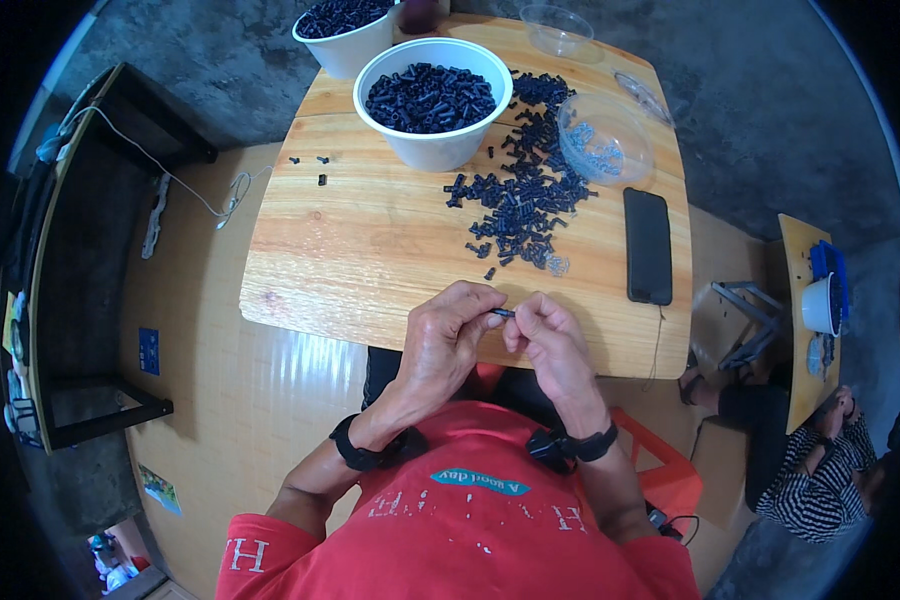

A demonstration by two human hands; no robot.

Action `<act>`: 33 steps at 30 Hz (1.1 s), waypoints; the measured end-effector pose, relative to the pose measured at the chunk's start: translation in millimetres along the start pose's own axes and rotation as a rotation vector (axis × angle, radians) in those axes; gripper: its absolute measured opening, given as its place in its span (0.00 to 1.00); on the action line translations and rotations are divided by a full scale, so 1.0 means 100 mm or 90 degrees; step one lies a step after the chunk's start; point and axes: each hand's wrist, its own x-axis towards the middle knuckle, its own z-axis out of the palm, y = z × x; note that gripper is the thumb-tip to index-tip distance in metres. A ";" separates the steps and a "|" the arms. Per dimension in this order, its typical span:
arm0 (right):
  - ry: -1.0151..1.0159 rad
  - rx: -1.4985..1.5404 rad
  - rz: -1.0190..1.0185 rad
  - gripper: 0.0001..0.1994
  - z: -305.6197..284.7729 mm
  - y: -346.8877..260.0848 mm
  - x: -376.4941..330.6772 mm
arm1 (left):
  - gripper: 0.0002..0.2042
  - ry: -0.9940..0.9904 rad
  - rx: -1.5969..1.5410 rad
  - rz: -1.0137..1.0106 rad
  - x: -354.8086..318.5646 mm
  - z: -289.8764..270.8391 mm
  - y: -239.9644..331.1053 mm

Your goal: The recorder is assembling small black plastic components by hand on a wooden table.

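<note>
My left hand point(444, 335) and my right hand point(552, 342) meet over the near edge of the wooden table point(360, 220). Between their fingertips is a small dark tubular part point(503, 312), pinched from both sides. Just beyond the hands lies a loose spread of small black plastic parts point(525, 205), with a little heap of tiny clear or silvery pieces point(558, 265) at its near right end. A clear round bowl point(642, 150) beside the spread contains more small silvery pieces. Past my left hand, a white tub point(435, 152) is filled with black parts.
A second white tub point(345, 55) of black parts stands at the far left edge. On the right are a black phone point(649, 247), a clear lid point(642, 97) and another clear bowl point(557, 32). A person point(815, 475) sits by a side table at right. A dark-framed shelf point(90, 250) stands left.
</note>
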 end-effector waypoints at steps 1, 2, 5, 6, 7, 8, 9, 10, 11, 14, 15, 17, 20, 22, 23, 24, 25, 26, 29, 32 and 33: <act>-0.006 -0.007 -0.001 0.06 0.00 0.01 0.00 | 0.11 0.001 0.000 0.003 0.00 0.00 0.00; -0.006 -0.007 -0.001 0.06 0.02 0.01 -0.01 | 0.11 0.001 0.000 0.006 -0.01 -0.01 0.01; 0.002 -0.055 -0.033 0.07 0.06 -0.01 -0.01 | 0.10 0.016 0.029 0.044 0.00 -0.02 0.02; 0.002 -0.099 -0.057 0.07 0.06 -0.01 -0.02 | 0.10 0.017 0.028 0.044 0.01 -0.03 0.03; 0.003 -0.143 -0.081 0.07 0.06 -0.01 -0.03 | 0.09 0.003 0.044 0.053 0.01 -0.04 0.04; 0.003 -0.144 -0.081 0.07 0.08 -0.02 -0.04 | 0.09 -0.012 0.060 0.062 0.02 -0.05 0.05; 0.012 -0.185 -0.084 0.08 0.10 -0.05 -0.05 | 0.09 -0.012 0.060 0.063 0.02 -0.05 0.04; 0.022 -0.227 -0.088 0.08 0.11 -0.06 -0.06 | 0.09 -0.007 0.071 0.074 0.01 -0.05 0.03; 0.023 -0.227 -0.088 0.08 0.11 -0.05 -0.06 | 0.09 -0.002 0.082 0.086 0.01 -0.05 0.02; 0.041 -0.207 -0.076 0.09 0.14 -0.01 -0.08 | 0.10 0.018 0.091 0.097 -0.01 -0.04 -0.02; 0.052 -0.184 -0.067 0.09 0.15 0.01 -0.09 | 0.10 0.017 0.091 0.096 -0.02 -0.03 -0.03; 0.064 -0.162 -0.057 0.09 0.15 0.02 -0.09 | 0.11 0.027 0.069 0.083 -0.02 -0.01 -0.05; 0.056 -0.091 -0.003 0.10 0.13 0.04 -0.08 | 0.11 0.048 0.066 0.094 -0.03 0.01 -0.12; 0.027 -0.009 0.096 0.11 0.11 0.01 -0.06 | 0.11 0.052 0.055 0.086 -0.04 0.03 -0.13; 0.027 -0.009 0.097 0.11 0.10 -0.01 -0.05 | 0.12 0.055 0.045 0.080 -0.04 0.04 -0.13; 0.016 0.014 0.135 0.11 0.09 -0.04 -0.05 | 0.12 0.055 0.044 0.079 -0.05 0.05 -0.14; 0.005 0.037 0.174 0.11 0.09 -0.05 -0.05 | 0.12 0.060 0.029 0.085 -0.05 0.07 -0.14; 0.005 0.037 0.174 0.11 0.09 -0.05 -0.05 | 0.12 0.065 0.013 0.091 -0.05 0.08 -0.15; -0.002 0.050 0.181 0.10 0.07 -0.02 -0.04 | 0.12 0.062 0.023 0.074 -0.06 0.08 -0.18; 0.015 0.064 0.153 0.09 0.10 0.01 -0.05 | 0.11 0.061 0.077 0.144 -0.01 0.06 -0.16; -0.001 0.071 0.159 0.10 0.15 -0.02 -0.07 | 0.11 0.062 0.077 0.144 0.00 0.06 -0.15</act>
